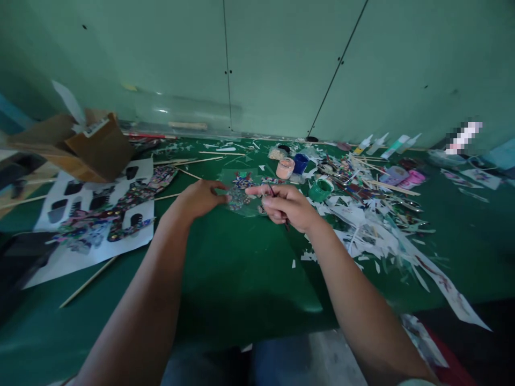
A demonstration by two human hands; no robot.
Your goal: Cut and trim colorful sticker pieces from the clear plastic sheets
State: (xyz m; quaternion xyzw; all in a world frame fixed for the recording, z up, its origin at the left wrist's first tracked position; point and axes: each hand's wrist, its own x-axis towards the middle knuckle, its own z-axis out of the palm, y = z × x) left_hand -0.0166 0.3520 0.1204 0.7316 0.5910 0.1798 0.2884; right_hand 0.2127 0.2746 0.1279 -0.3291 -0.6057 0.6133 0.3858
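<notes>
Near the table's middle, my left hand (200,199) has its fingers apart, with the fingertips at the edge of a glittery roundish piece (238,199). This piece lies on a clear plastic sheet (252,210), together with a multicoloured spiky piece (242,181) just behind it. From the other side, my right hand (286,208) reaches over the sheet's right part, its index finger pointing at the glittery pieces. Its other fingers are curled round a thin dark-red tool (286,226), whose kind I cannot make out. My right hand partly hides smaller pieces beneath it.
Behind my right hand stand a peach jar (285,168), a blue jar (300,163) and an open green paint pot (321,190). Paper scraps (362,228) cover the right side. A cardboard box (94,150), a printed sheet (139,238) and wooden sticks (89,281) lie left.
</notes>
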